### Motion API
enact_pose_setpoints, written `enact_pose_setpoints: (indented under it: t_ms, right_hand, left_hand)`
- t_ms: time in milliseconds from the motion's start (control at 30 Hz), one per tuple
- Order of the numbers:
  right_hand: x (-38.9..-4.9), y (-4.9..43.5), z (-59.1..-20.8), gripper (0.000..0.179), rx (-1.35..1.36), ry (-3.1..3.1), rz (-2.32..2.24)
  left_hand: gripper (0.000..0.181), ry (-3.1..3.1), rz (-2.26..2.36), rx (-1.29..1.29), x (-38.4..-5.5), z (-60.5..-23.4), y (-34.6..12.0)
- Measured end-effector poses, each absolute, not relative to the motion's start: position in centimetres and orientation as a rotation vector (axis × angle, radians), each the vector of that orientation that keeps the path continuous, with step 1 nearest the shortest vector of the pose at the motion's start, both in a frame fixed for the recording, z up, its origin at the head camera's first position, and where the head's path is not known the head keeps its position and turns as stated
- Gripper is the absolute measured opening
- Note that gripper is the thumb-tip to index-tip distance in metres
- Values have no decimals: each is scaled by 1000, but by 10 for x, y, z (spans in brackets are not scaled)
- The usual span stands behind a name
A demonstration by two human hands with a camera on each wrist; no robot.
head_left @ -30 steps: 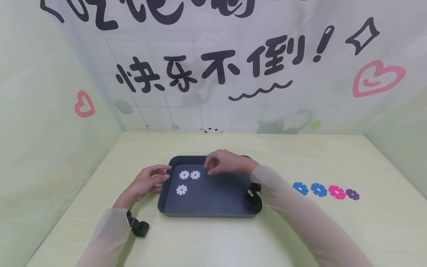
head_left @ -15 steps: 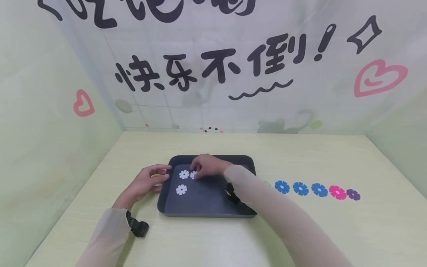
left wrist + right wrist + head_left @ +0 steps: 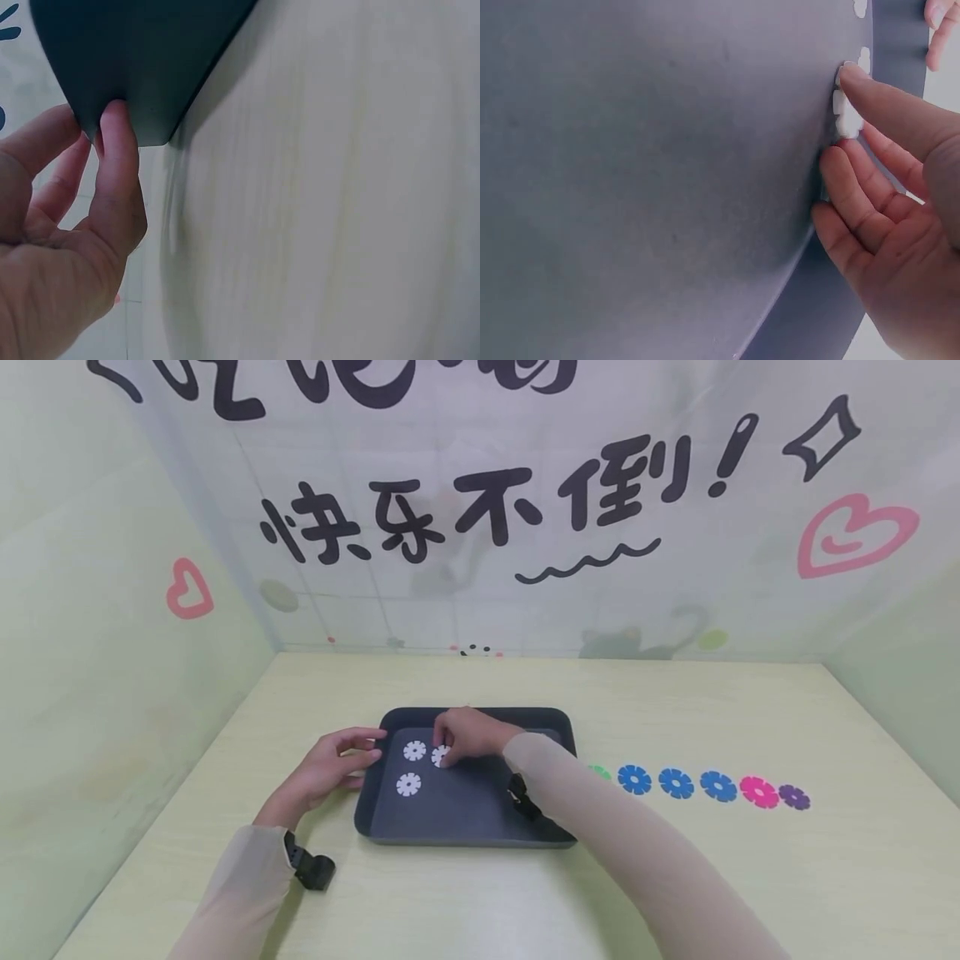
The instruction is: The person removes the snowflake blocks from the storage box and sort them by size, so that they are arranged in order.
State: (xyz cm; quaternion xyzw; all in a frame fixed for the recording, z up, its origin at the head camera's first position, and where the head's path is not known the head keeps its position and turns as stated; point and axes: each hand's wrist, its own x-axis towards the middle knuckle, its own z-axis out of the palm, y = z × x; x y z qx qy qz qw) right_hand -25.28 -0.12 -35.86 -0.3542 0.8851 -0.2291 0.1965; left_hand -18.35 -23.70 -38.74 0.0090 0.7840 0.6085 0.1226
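My left hand grips the left wall of a dark grey tray, its thumb and fingers on both sides of the rim in the left wrist view. Inside the tray my right hand pinches a white snowflake disc between thumb and fingers; in the head view that hand partly covers it. Just left of it lies a second white snowflake disc, with a small gap between them. A third white disc lies nearer the tray's front left.
To the right of the tray a row of snowflake discs lies on the table: a partly hidden green disc, several blue discs, a pink disc and a purple disc. A printed backdrop stands behind the table.
My right hand has moved left across the tray onto the second white disc, which then shifted slightly right, away from its neighbour. My left hand stays on the tray.
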Motion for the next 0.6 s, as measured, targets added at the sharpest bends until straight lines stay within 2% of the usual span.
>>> enact_pose_setpoints:
  t_ms: [300,600]
  right_hand:
    - [-257,22,-348,14,-1101,2440,-718]
    - [-260,86,-331,11,-1079,2483,-896]
  left_hand:
    - [47,2272,1786,21,-184,-386,-236]
    - [48,2277,1776,20,-183,-385,-238]
